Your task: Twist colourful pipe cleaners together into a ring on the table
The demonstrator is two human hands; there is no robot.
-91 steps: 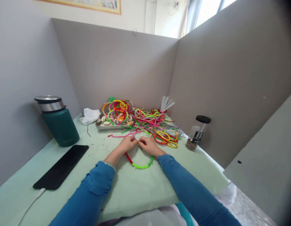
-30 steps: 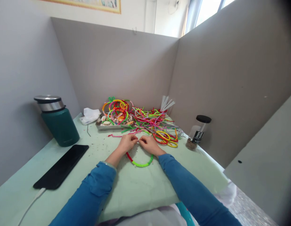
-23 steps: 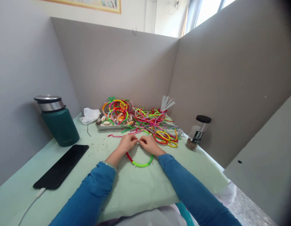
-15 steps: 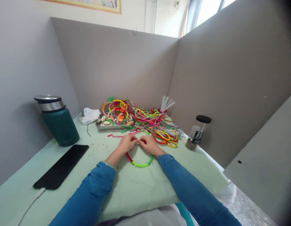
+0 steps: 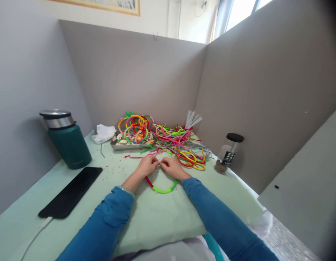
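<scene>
A ring of fuzzy pipe cleaner (image 5: 164, 191), red on the left and two greens along the bottom and right, lies on the pale green table cover. Both my hands pinch at its far side, their fingertips nearly touching. My left hand (image 5: 148, 166) is closed there, with the red part running out below it. From the other side my right hand (image 5: 173, 168) is closed too, and the green part comes out beneath its wrist. My fingers hide the ring's far part and its ends.
Behind my hands stand a metal tray (image 5: 130, 146) of shells with coloured rings on top and a heap of pipe cleaners (image 5: 175, 136). Scissors (image 5: 193, 161) lie right of my hands. A jar (image 5: 228, 154), a green flask (image 5: 68, 145), a black phone (image 5: 71, 192) and tissues (image 5: 104, 133) surround them.
</scene>
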